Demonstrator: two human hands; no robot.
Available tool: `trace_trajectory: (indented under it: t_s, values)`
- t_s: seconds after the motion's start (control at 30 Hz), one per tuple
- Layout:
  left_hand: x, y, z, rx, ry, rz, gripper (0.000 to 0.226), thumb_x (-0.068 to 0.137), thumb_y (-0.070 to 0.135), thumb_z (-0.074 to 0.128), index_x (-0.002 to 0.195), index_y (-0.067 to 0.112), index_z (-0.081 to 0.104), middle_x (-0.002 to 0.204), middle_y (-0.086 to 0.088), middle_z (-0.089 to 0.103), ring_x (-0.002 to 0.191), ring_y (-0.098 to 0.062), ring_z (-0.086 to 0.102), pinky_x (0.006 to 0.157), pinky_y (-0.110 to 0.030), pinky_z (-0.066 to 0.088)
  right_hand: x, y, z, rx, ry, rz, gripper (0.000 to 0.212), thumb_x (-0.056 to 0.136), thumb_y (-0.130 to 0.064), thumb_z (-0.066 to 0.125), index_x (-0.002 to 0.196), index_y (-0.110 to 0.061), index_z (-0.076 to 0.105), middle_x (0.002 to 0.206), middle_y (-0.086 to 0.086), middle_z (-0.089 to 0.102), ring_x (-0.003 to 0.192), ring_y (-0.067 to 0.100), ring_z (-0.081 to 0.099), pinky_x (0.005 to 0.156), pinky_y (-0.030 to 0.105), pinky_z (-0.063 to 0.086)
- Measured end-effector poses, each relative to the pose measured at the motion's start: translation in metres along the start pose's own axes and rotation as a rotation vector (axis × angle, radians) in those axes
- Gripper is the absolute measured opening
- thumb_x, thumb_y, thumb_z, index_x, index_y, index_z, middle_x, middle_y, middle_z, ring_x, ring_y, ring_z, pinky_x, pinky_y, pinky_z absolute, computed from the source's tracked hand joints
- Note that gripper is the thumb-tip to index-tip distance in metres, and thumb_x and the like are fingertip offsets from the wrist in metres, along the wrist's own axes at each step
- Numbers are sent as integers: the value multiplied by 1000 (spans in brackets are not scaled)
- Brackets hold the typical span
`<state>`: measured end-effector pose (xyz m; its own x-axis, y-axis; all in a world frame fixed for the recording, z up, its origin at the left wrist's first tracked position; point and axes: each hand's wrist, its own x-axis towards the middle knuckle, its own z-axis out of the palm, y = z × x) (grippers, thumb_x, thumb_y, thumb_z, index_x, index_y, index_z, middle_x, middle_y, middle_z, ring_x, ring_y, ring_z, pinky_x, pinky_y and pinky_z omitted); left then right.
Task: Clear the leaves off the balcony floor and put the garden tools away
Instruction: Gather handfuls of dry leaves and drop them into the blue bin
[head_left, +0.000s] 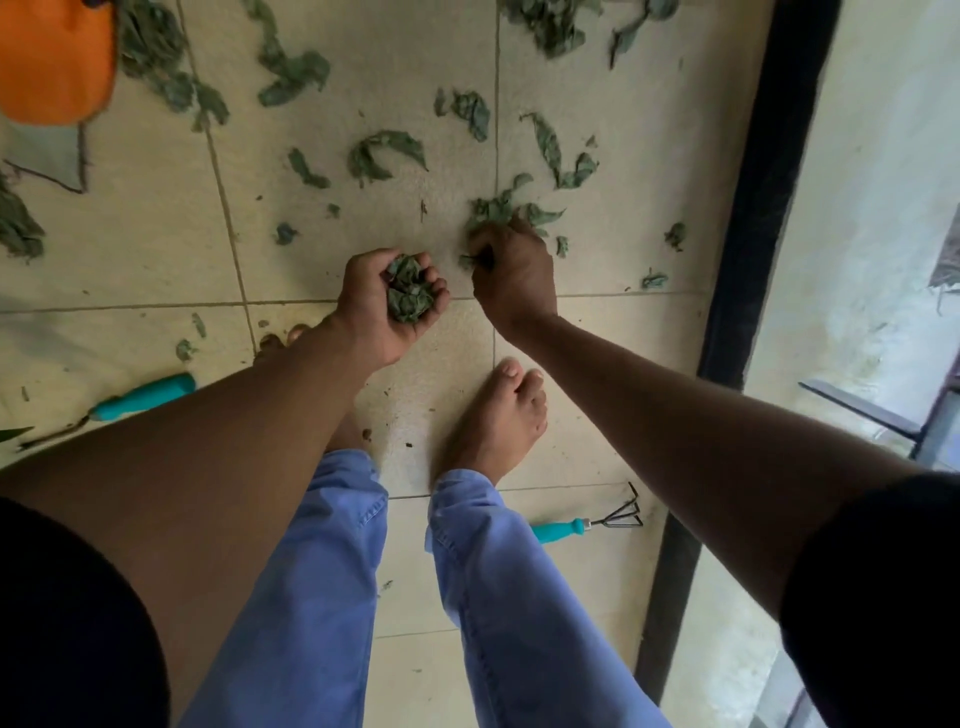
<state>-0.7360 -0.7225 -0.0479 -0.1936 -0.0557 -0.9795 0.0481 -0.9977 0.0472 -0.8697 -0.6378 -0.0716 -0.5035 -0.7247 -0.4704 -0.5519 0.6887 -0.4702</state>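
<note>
Head view, with the bare right foot (493, 415) on the tiled floor (130, 249) as landmark. Far left of it lies a teal-handled tool (143, 397); well above that, an orange object (54, 57) shows at the corner. Just up-left of the foot, the left hand (389, 301) is cupped palm up, fingers curled round a wad of leaves (408, 291). Directly above the foot, the right hand (511, 270) reaches down, fingertips pinching a leaf clump (498, 210) on the floor. Scattered leaves (387, 153) lie beyond both hands. Below-right of the foot rests a teal-handled hand rake (592, 522).
</note>
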Motion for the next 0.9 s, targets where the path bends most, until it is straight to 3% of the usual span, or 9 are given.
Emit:
trace_trajectory:
  t_s: [0.1,0.23,0.37,0.43,0.53,0.63,0.8,0.9]
  values:
    - [-1,-4,2,11,7,-1,34,101,25,42,85,10,67,81,-6,65,79,-20,65,78,-31,59,-21,-17,-17,163,84,-28,12,84,-5,65,86,-14,72,90,4,66,75,13,54,62,24,38]
    - [-2,-12,12,10,-19,25,29,101,24,43,92,12,69,88,-5,73,82,-17,72,68,-25,59,-57,-40,-29,298,50,-109,12,82,-16,71,94,-19,72,89,1,64,76,15,59,66,29,49]
    - [-8,-17,19,-62,-100,-27,35,102,24,37,92,11,68,82,-3,69,71,-16,71,61,-22,57,-70,-34,-24,161,-45,-169,20,90,-26,65,108,-22,74,98,3,63,90,23,59,73,40,52]
    - [-9,-17,19,-73,-106,-29,36,102,24,36,96,10,69,86,-6,70,75,-19,72,64,-26,59,-68,-29,-27,147,-15,-210,24,93,-29,60,111,-21,74,103,4,62,95,24,59,76,40,52]
    - [-6,-12,16,-73,-89,-15,39,100,26,36,101,9,71,93,-8,72,88,-21,72,74,-31,61,-61,-22,-38,153,84,-219,24,95,-26,56,110,-19,72,109,4,62,100,22,58,77,31,49]
    - [-3,-9,15,-107,-108,-34,39,99,24,35,94,6,68,87,-10,67,86,-23,66,80,-33,58,-37,-4,-46,28,129,-111,27,92,-20,59,117,-19,67,121,5,59,108,22,56,80,22,41]
    - [-1,-11,11,-58,-131,-54,36,98,23,35,91,5,66,84,-10,64,82,-23,64,82,-33,56,7,25,-41,-249,-10,-20,52,89,-25,72,136,-21,51,137,17,43,117,34,50,74,36,54]
    - [1,-14,5,-31,-124,-63,34,98,23,37,93,5,65,85,-10,63,81,-23,64,79,-34,57,21,28,-31,-292,-55,-98,42,91,-12,69,131,-16,54,132,19,45,109,36,55,73,40,56]
